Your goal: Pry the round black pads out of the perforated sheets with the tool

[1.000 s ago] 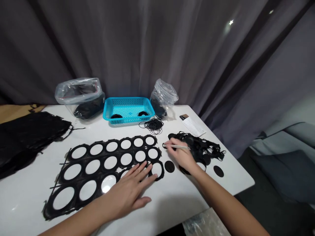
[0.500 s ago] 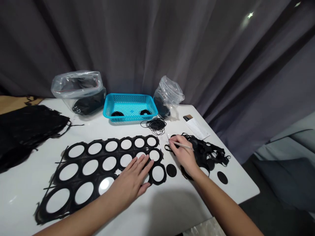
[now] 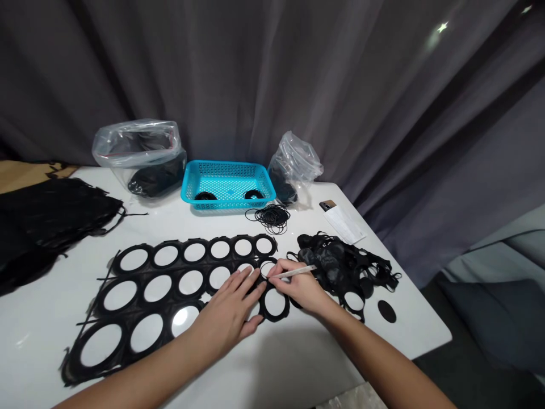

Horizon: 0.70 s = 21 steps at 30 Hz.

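Note:
A black sheet of joined rings [image 3: 179,268] with round holes lies flat on the white table. My left hand [image 3: 232,298] rests on its right part, palm down and fingers spread. In my right hand [image 3: 300,283] is a slim pale pen-like tool [image 3: 293,272], pinched between thumb and fingers. Its tip is at the ring near the right end of the middle row; I cannot make out the tip itself. Just right of this hand sits a tangled heap of black scraps [image 3: 336,258], and a loose black disc [image 3: 387,311] lies beyond it.
Behind the sheet stands a blue basket [image 3: 230,204] with black rings inside, flanked by clear plastic bags [image 3: 140,145]. Thin black rings [image 3: 272,217] are piled before it. Black sheets [image 3: 46,227] lie at left. A phone [image 3: 327,205] and white paper [image 3: 346,224] lie at right.
My right hand has moved left with the pen-like tool, from the scrap heap to the sheet's right end. My left hand stays spread on the sheet.

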### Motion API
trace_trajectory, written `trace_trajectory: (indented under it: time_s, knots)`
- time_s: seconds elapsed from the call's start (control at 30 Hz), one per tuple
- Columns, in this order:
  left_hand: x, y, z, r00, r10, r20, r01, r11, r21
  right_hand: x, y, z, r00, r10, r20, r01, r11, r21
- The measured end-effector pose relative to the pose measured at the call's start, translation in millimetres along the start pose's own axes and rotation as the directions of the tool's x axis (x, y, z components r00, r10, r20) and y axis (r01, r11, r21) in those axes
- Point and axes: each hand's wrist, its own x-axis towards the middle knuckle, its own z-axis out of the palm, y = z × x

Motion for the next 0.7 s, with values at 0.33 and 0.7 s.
trace_trajectory:
  time_s: [0.33, 0.7]
  knots:
    - [0.6, -0.8, 2.7, 1.000, -0.003, 0.026, 0.004, 0.999, -0.039, -8.4, 8.2, 9.7, 0.918, -0.345, 0.198, 0.395, 0.737, -0.548]
    - [5.3, -6.2, -4.0, 0.999, -0.006, 0.054, 0.009, 0.999, -0.050, 70.9, 25.7, -68.7, 0.934, -0.048, -0.355, -0.068, 0.949, -0.307]
